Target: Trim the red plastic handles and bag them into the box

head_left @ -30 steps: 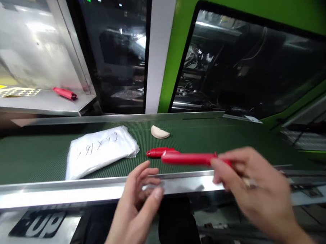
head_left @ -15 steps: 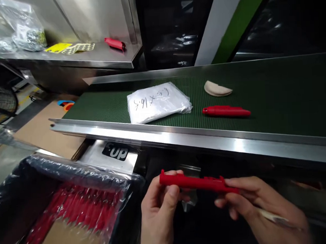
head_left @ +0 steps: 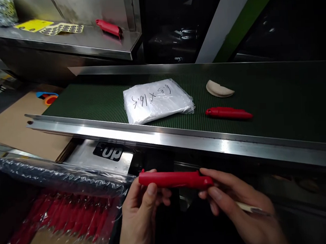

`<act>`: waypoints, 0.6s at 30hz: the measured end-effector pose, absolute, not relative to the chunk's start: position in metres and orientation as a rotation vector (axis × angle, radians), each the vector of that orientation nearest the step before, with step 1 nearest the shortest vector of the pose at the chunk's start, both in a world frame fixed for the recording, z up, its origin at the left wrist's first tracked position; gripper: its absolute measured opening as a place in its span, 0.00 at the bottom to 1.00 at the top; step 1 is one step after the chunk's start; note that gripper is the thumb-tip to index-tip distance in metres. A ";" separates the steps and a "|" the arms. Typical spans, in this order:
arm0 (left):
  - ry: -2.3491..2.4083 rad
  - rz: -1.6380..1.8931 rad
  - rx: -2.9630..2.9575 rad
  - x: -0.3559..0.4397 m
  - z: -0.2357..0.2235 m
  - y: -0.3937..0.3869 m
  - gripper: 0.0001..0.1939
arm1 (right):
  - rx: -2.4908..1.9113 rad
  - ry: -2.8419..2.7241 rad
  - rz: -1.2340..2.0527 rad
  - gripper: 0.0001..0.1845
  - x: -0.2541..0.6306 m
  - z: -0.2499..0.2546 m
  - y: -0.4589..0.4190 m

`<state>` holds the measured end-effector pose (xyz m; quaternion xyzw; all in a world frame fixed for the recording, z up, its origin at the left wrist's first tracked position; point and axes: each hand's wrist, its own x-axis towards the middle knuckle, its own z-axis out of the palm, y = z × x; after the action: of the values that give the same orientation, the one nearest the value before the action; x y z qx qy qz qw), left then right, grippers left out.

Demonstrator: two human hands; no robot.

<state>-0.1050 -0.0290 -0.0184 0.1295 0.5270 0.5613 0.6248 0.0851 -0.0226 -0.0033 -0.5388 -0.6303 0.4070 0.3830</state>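
A long red plastic handle-shaped part [head_left: 172, 180] is held level between my two hands, below the conveyor's front rail. My left hand [head_left: 141, 209] grips its left end, thumb in front and fingers behind. The right end, with a small hooked tip, is pinched by my right hand [head_left: 233, 196]. A thin tool with a cream handle [head_left: 246, 207] is tucked in my right palm; its kind I cannot make out. Beyond the rail, a similar red part [head_left: 229, 113] lies on the green conveyor belt [head_left: 97, 98].
On the belt lie a stack of clear plastic bags [head_left: 158, 100] and a beige half-round pad [head_left: 219, 89]. A plastic-lined box [head_left: 60, 175] of bagged red parts stands at lower left. A steel shelf [head_left: 91, 42] holds a red part [head_left: 109, 28] and sticker sheets [head_left: 64, 28].
Both hands have moved left with the red part. It has been turned, so its smooth rounded side now faces me. My view has shifted somewhat.
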 end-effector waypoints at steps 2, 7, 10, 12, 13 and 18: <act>1.205 1.315 0.272 -0.108 -0.016 -0.027 0.14 | -1.350 -1.645 1.019 0.18 0.081 -0.001 -0.018; 1.226 1.307 0.199 -0.114 -0.019 -0.026 0.17 | -1.371 -1.665 1.041 0.20 0.077 -0.004 -0.015; 1.204 1.299 0.161 -0.115 -0.022 -0.026 0.18 | -1.392 -1.636 1.072 0.19 0.076 -0.004 -0.015; 1.146 1.272 0.134 -0.114 -0.024 -0.026 0.19 | -1.387 -1.612 1.094 0.19 0.077 -0.003 -0.015; 1.107 1.255 0.124 -0.113 -0.025 -0.025 0.19 | -1.382 -1.600 1.100 0.18 0.077 -0.002 -0.015; 0.897 1.142 0.114 -0.106 -0.027 -0.021 0.14 | -1.384 -1.557 1.064 0.14 0.086 0.002 -0.016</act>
<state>-0.1056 -0.0213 -0.0272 0.0519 0.4097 0.5219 0.7464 0.0863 -0.0158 0.0023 -0.5445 -0.6129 0.4189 0.3905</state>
